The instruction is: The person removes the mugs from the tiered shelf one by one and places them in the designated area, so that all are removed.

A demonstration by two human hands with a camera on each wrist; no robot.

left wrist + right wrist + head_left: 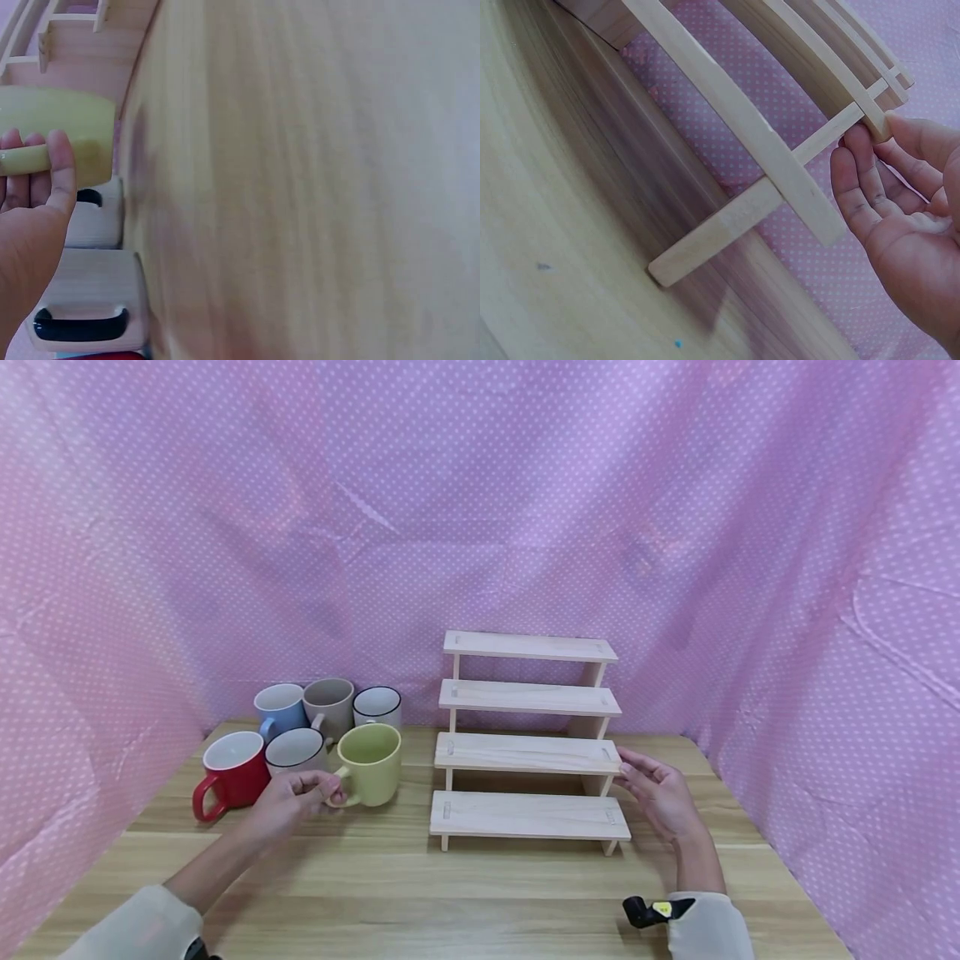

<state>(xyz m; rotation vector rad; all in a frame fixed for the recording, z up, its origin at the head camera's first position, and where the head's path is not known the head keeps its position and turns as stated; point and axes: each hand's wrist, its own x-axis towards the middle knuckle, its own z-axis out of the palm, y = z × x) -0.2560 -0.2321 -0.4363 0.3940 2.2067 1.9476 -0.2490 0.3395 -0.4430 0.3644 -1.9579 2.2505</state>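
My left hand (294,806) grips the handle of a yellow-green mug (372,768), its fingers hooked through the handle in the left wrist view. In that view the mug's base seems raised off the wooden table (300,187). My right hand (660,793) pinches the right end of a plank on a wooden stepped rack (525,752), thumb on top and fingers beneath, as the right wrist view shows. The rack stands upright with its several shelves bare.
Left of the rack, behind the green mug, stand a red mug (243,775), a blue mug (281,708), a grey-brown mug (330,706) and two white mugs with dark rims (296,752). A pink dotted cloth (480,510) hangs around the table.
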